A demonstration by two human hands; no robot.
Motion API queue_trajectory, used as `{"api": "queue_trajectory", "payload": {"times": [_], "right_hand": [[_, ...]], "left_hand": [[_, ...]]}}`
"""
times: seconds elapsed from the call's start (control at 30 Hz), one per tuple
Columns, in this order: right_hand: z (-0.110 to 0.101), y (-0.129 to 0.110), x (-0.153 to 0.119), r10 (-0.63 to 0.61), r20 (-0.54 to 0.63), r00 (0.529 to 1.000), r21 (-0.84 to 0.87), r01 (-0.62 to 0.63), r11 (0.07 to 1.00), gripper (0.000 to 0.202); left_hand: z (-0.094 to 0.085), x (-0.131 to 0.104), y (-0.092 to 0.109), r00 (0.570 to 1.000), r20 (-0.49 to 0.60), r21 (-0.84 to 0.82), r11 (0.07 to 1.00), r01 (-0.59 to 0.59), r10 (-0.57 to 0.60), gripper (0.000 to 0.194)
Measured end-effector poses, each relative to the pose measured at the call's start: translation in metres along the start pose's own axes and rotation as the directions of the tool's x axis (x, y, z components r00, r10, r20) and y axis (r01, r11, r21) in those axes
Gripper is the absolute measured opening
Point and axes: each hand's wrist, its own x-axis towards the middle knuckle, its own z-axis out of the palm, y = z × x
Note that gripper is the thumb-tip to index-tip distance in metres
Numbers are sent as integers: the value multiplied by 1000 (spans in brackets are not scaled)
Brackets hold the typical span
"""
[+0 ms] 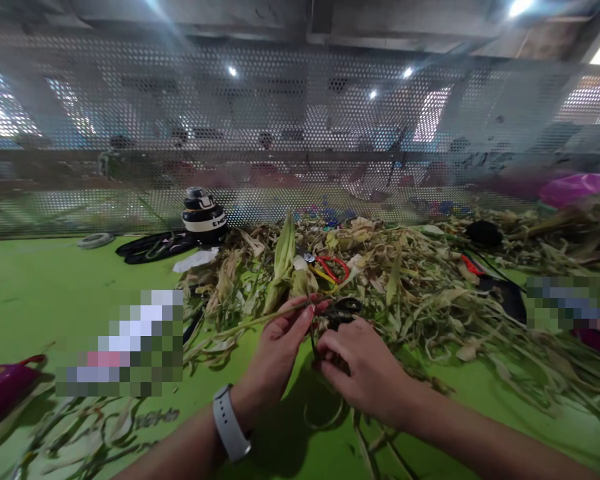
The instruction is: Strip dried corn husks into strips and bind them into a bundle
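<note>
My left hand (277, 347), with a light watch band at its wrist, pinches a thin pale-green husk strip (253, 323) between thumb and fingers. The strip trails off to the left. Close beside it, my right hand (363, 367) has its fingers curled together at a thin dark strand hanging below the left fingertips; its exact grip is partly hidden. Just beyond the hands lie scissors with red and yellow handles (336, 268) and a black-handled tool (347, 307), partly covered. A pale green corn husk (284, 257) stands up from the pile behind the left hand.
Dried husks and leaves (430, 300) are heaped across the middle and right of the green table (40, 273). At the back stand a black-and-white bottle (205, 217), a black coil (153, 247) and a perforated screen (290, 133). A purple object (5, 390) lies at left.
</note>
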Motion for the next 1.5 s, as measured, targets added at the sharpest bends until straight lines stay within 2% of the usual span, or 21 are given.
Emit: {"api": "queue_trajectory", "payload": {"times": [0.07, 0.2, 0.3, 0.37, 0.47, 0.53, 0.63, 0.7, 0.83, 1.0, 1.1, 1.23, 1.37, 1.5], "right_hand": [[3, -1, -1, -89, -44, 995, -102, 84, 991, 8], [1, -1, -2, -207, -97, 974, -194, 185, 963, 15], [-8, 3, 1, -253, -174, 952, -268, 201, 942, 15], [-16, 9, 3, -250, -254, 934, -259, 184, 948, 12], [-23, 18, 6, -175, -349, 921, -109, 145, 983, 9], [-24, 22, 7, -109, -359, 927, 10, 121, 993, 8], [-24, 24, 7, 3, -286, 958, 140, 39, 989, 10], [-23, 23, 7, 100, -224, 969, 226, -48, 973, 14], [-21, 22, 6, 271, -182, 945, 376, -187, 907, 21], [-15, 23, 7, 380, -91, 921, 572, -264, 776, 23], [-13, 23, 7, 413, -130, 901, 528, -290, 799, 20], [-12, 24, 8, 361, -201, 910, 428, -250, 868, 15], [-9, 24, 8, 365, -199, 910, 470, -238, 850, 14], [-6, 24, 8, 367, -180, 913, 534, -223, 816, 16]], "left_hand": [[0, 0, 0, 1000, -6, 9, 1000, -7, 7, 25], [-2, 3, 4, 998, -51, 68, 997, -23, 26, 30], [-6, 6, 6, 999, -34, 79, 997, -20, 22, 29], [-8, 7, 6, 1000, 8, 96, 995, -1, 0, 27], [-10, 5, 5, 998, 46, 155, 987, 44, -52, 23], [-10, 2, 4, 996, 57, 167, 984, 62, -72, 21], [-9, -3, 3, 996, 51, 168, 984, 64, -73, 17], [-8, -4, 3, 994, 86, 199, 979, 50, -68, 18], [-4, -2, 7, 972, 222, 225, 974, 26, -77, 19], [-3, 1, 8, 966, 240, 237, 971, 39, -97, 19], [-5, 2, 6, 968, 222, 255, 965, 56, -115, 20], [-5, 2, 4, 966, 217, 302, 951, 70, -140, 23], [-6, 1, 3, 980, 191, 370, 929, -24, -50, 28], [-10, 2, -3, 984, 177, 394, 916, -73, 2, 21]]}}
